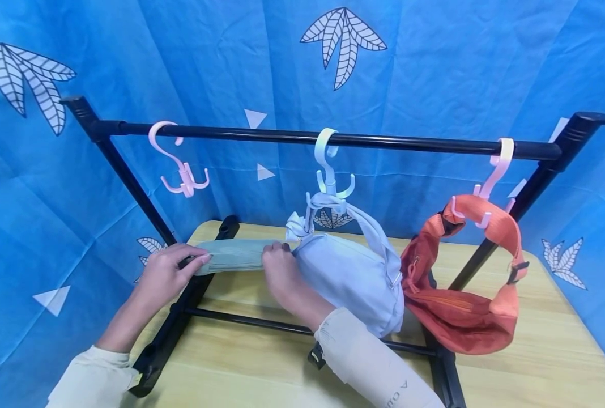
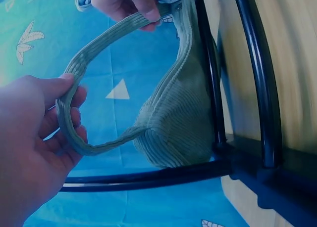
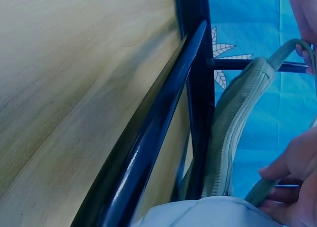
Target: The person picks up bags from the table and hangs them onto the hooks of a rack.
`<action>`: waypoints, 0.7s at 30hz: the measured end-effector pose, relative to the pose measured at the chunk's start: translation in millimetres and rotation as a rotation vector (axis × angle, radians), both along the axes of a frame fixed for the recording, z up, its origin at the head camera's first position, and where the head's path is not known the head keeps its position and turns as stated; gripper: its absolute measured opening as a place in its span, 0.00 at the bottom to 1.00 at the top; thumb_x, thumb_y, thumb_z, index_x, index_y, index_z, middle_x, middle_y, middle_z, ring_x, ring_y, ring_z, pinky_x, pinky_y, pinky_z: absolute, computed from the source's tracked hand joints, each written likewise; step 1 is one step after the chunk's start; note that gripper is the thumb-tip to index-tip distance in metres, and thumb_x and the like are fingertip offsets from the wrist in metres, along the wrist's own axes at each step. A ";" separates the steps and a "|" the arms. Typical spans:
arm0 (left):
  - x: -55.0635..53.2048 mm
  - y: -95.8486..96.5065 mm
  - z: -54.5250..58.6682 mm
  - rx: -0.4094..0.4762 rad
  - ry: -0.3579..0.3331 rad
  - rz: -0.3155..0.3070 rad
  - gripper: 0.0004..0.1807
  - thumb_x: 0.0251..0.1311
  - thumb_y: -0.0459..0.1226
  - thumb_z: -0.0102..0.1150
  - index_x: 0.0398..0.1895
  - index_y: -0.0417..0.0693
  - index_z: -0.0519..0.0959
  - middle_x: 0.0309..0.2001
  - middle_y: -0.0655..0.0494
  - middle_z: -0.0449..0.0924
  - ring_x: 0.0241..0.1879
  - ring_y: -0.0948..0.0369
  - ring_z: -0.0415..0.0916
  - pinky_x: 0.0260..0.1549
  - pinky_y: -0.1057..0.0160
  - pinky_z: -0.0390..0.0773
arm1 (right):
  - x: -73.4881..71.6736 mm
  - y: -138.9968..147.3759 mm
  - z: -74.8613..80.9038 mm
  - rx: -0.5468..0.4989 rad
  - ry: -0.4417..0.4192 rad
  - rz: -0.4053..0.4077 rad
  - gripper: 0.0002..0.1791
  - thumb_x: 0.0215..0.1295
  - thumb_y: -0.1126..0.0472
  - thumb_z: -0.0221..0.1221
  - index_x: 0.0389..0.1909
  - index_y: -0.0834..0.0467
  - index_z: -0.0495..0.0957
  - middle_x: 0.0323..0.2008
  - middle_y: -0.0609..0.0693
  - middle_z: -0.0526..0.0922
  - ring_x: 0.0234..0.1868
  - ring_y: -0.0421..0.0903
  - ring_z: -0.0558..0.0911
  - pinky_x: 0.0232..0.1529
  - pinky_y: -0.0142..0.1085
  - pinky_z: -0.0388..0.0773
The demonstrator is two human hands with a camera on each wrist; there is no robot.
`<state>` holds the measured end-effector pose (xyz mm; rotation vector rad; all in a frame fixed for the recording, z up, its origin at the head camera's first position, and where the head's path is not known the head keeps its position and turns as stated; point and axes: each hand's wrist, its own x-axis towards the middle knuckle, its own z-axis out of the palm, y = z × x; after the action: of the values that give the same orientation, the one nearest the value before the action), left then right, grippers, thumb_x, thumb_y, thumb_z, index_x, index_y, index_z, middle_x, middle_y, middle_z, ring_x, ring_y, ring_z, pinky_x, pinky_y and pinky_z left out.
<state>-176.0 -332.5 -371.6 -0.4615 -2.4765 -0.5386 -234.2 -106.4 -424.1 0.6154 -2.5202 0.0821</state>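
Observation:
A green corduroy shoulder bag (image 1: 233, 255) hangs between my two hands below the rail, left of the light blue bag (image 1: 353, 283). My left hand (image 1: 167, 269) pinches one side of its strap between thumb and fingers. On the strap's other side, my right hand (image 1: 284, 277) grips it next to the blue bag. In the left wrist view the strap (image 2: 111, 36) forms a wide loop, with the ribbed bag body (image 2: 181, 113) hanging from it. The bag's zipper (image 3: 230, 143) shows in the right wrist view. Above hangs a pink hook (image 1: 186, 180) carrying nothing.
A black rack (image 1: 261, 134) stands on a wooden table (image 1: 241, 362). The light blue bag hangs from a pale blue hook (image 1: 326, 158) mid-rail. At the right, an orange-red bag (image 1: 460, 320) hangs from another pink hook (image 1: 501, 164). Blue patterned cloth (image 1: 435, 68) surrounds the table.

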 end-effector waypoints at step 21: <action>0.5 -10.3 23.2 0.134 0.181 0.066 0.05 0.59 0.28 0.73 0.38 0.40 0.90 0.35 0.44 0.90 0.31 0.65 0.83 0.34 0.89 0.68 | -14.4 18.4 1.6 -0.702 -0.122 0.426 0.10 0.72 0.60 0.63 0.45 0.60 0.87 0.42 0.55 0.92 0.44 0.47 0.91 0.50 0.32 0.87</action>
<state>-175.5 -342.8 -348.4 -0.3574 -2.2585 -0.6039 -248.6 -88.0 -422.5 0.8345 -2.2021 1.1250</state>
